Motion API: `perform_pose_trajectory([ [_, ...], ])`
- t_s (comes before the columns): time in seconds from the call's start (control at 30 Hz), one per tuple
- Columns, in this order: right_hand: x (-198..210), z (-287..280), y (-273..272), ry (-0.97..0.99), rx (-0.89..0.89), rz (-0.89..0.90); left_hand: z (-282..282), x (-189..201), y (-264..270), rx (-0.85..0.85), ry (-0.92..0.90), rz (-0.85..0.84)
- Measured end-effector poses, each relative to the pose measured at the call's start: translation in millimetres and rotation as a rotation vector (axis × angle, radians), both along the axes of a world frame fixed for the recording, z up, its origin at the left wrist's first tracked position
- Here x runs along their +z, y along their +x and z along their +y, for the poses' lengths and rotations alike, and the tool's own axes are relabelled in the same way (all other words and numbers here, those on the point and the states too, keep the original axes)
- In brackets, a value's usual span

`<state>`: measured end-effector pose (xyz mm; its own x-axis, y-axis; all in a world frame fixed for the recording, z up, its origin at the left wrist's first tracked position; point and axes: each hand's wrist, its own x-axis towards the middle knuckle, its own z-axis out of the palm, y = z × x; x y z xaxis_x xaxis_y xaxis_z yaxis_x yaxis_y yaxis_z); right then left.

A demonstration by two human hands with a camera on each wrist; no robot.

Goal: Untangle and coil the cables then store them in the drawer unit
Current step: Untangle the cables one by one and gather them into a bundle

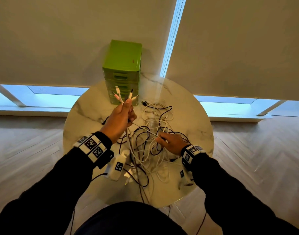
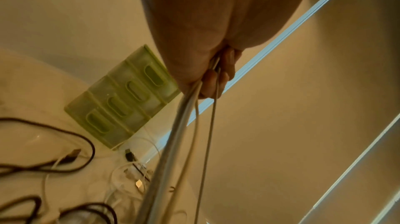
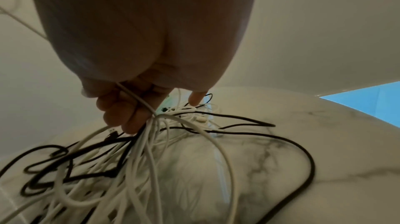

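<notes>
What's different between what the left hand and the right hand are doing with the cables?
The left hand is raised above the table, gripping several plug ends that fan upward; the right hand sits low in the tangle. The left hand holds a neat bundle; the right hand's fingers curl round a thin white cable. Both grip cables.

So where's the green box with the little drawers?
In the head view the green plastic drawer unit stands at the far edge of the round marble table, against the blind, just beyond the raised left hand.
</notes>
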<state>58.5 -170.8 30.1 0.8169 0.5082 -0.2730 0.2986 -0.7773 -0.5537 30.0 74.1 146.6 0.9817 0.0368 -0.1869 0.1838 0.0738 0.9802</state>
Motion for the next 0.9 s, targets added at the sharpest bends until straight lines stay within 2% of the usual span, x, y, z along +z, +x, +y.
perform_pose_trajectory([
  [0.13, -4.4, -20.0, 13.0, 0.003, -0.001, 0.029, 22.1, 17.2, 4.3, 0.069, 0.035, -0.05],
  [0.23, 7.7, -23.5, 16.0, 0.025, 0.004, 0.04, 31.7, 26.1, 4.7, 0.151, 0.11, -0.091],
  [0.3, 16.1, -18.7, 20.4, -0.007, -0.049, -0.022, 27.9, 25.9, 1.9, 0.171, 0.163, -0.115],
  [0.37, 25.4, -6.7, 22.5, 0.024, -0.147, -0.119, 16.7, 19.3, -1.1, 0.129, 0.198, -0.11],
  [0.47, 41.8, 18.7, 21.2, 0.238, -0.234, -0.151, -3.6, -5.1, -5.8, -0.006, 0.31, -0.072],
  [0.57, 69.6, 43.5, 11.1, 0.363, -0.175, -0.232, -18.6, -20.0, -7.0, -0.042, 0.313, 0.009],
  [0.67, 80.1, 56.0, 1.8, 0.336, -0.055, -0.322, -30.5, -17.2, -1.9, -0.032, 0.225, 0.103],
  [0.77, 79.4, 57.7, -6.0, 0.387, 0.058, -0.229, -37.2, -10.9, -0.9, -0.062, 0.125, 0.086],
  [0.9, 67.4, 48.6, -4.6, 0.422, 0.09, -0.144, -37.1, -7.8, -5.7, -0.063, 0.243, 0.005],
])
